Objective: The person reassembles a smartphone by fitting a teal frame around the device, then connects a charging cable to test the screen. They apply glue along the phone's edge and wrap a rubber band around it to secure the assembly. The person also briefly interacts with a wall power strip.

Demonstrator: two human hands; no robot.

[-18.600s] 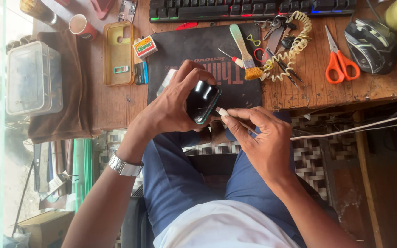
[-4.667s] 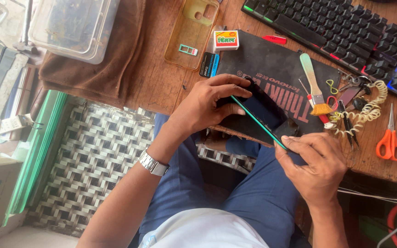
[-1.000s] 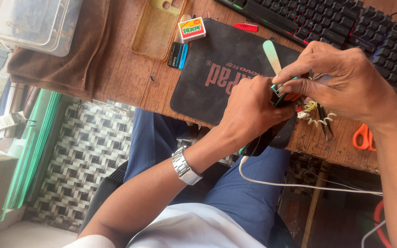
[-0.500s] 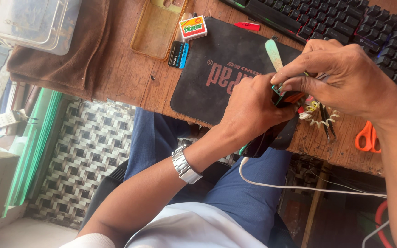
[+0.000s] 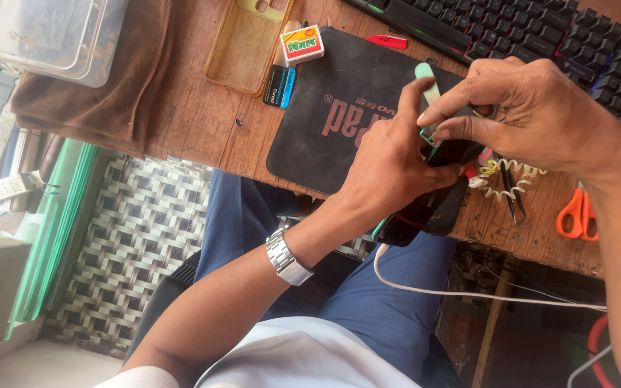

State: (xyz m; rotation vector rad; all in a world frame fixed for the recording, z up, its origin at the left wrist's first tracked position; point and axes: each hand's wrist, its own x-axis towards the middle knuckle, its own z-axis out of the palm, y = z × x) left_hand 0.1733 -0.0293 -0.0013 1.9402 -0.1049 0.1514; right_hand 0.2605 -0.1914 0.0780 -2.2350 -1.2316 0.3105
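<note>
A dark phone sat at the front edge of the wooden bench, half over the person's lap. The left hand was wrapped around it, fingers closed tight, likely to keep it from sliding. The right hand came from above. Its thumb and first finger were pinched shut on a small green tool at the phone's top end, where the hands met. A black mat lay under the work, maybe to guard the phone. Orange scissors, tweezers and a curly cord lay near the right hand, easy to reach. A keyboard sat farther back.
</note>
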